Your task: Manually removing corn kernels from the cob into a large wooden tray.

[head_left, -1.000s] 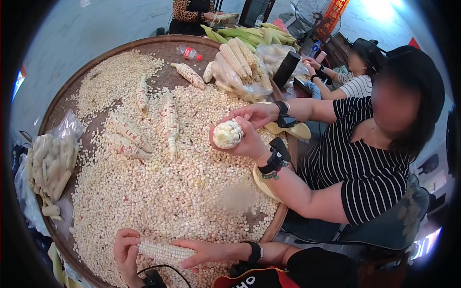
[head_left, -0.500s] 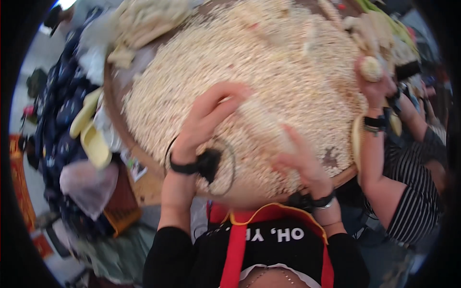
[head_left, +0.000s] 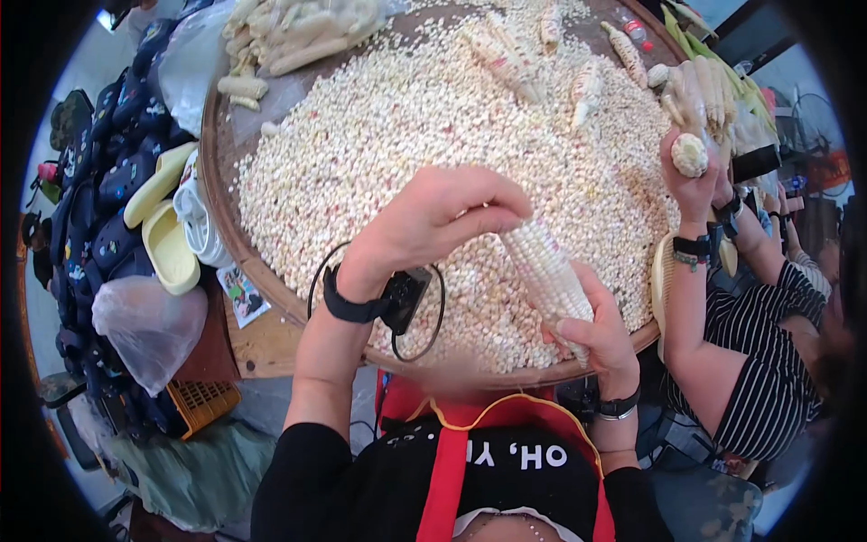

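Observation:
An ear of white corn point(head_left: 546, 275) with a few reddish kernels slants between my hands, above a wide layer of loose kernels point(head_left: 388, 154). My right hand point(head_left: 603, 327) is closed round its lower end, the thumb lying along the rows. At the upper end, the fingers and thumb of my left hand point(head_left: 456, 212) are closed on the tip. Both hands stay over the near part of a large round tray point(head_left: 237, 239). A black device point(head_left: 406, 298) with a looped cable is strapped at my left wrist.
More ears of corn point(head_left: 506, 59) lie on the kernels at the far side. Bare cobs point(head_left: 316, 32) are heaped at far left. On the right, a co-worker's hand point(head_left: 691, 185) holds another ear. Yellow slippers point(head_left: 170, 248) and a plastic bag point(head_left: 152, 321) are beside the tray's left.
The ear was blurred by motion and is now sharp. My left hand has moved right onto its tip, and my right hand's fingers, more spread before, have closed round its lower end.

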`<state>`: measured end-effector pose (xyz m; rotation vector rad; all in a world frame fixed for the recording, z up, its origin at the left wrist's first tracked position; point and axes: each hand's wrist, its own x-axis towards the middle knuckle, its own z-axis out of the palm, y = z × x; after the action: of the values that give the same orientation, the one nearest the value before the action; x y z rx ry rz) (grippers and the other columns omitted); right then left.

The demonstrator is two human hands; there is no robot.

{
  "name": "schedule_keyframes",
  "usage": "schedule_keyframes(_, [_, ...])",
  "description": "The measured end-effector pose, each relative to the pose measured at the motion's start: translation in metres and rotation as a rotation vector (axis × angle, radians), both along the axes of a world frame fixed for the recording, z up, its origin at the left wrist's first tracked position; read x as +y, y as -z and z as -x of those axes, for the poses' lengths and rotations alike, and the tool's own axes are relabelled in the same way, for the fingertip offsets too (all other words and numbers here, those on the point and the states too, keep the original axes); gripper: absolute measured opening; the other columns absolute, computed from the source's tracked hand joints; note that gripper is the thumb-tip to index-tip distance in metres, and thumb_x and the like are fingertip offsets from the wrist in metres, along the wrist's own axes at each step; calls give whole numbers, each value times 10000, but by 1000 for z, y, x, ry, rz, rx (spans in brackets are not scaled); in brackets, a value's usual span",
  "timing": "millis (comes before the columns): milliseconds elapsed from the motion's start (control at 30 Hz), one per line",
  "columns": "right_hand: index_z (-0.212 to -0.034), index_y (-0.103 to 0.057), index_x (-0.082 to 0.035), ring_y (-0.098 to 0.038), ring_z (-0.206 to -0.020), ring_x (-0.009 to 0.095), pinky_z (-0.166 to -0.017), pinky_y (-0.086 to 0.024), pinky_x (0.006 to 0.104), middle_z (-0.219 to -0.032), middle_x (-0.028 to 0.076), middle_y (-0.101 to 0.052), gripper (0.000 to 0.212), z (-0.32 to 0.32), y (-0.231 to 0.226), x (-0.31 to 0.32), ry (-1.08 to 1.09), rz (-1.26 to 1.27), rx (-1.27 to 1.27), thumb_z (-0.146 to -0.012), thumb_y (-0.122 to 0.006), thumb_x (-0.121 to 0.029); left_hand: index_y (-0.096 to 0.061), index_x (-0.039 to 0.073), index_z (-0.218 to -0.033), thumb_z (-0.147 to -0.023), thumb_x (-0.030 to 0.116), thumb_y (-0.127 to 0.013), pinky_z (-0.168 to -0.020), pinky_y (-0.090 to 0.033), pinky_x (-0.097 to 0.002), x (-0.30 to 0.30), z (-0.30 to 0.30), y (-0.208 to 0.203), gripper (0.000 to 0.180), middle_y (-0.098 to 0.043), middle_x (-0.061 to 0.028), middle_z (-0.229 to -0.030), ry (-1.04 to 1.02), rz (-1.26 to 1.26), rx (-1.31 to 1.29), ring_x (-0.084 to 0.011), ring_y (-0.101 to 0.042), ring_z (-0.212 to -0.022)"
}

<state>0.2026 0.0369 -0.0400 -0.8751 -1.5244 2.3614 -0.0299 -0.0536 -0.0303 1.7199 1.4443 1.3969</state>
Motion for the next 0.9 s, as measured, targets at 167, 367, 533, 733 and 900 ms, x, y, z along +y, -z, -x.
schedule_keyframes(167, [-1282, -347, -6, -555, -759, 94, -615, -459, 218, -1016, 65, -555, 644, 12, -15, 28, -151, -100, -15, -725, -666, -63, -607, 23, -901, -767, 11, -609, -700, -498, -299, 18, 0, -13, 134, -634, -105, -883, -152, -241, 316, -249, -627, -802])
schedule_keyframes(367, [-1293, -343, -17, -546, -684, 64, -520, -420, 186, -917, 46, -575, 644, 45, -16, 35, -174, -199, -40, -739, -665, -69, -595, 14, -888, -774, -16, -594, -671, -496, -308, 28, 11, 0, 119, -634, -120, -876, -372, -255, 341, -247, -629, -787])
schedule_keyframes(533, [-1299, -352, -12, -537, -678, 61, -514, -414, 187, -952, 49, -567, 678, 48, 4, 38, -161, -299, -107, -709, -682, -66, -586, 24, -890, -793, 16, -579, -622, -478, -307, 34, 15, 15, 97, -623, -117, -828, -391, -189, 407, -249, -616, -726])
schedule_keyframes(733, [-1296, -369, -26, -524, -681, 53, -504, -405, 173, -1034, 54, -549, 680, 45, 13, 43, -133, -189, -30, -700, -694, -66, -595, 28, -980, -842, 18, -520, -621, -479, -281, 30, 19, 17, 158, -626, -106, -855, -346, -114, 143, -180, -606, -712])
schedule_keyframes(900, [-1288, -371, -7, -536, -744, 68, -562, -423, 182, -1064, 64, -541, 685, 46, 10, 45, -122, -302, -24, -693, -705, -67, -594, 10, -967, -838, 23, -518, -648, -476, -283, 29, 18, 11, 151, -600, -99, -890, -263, -98, -69, -186, -592, -787])
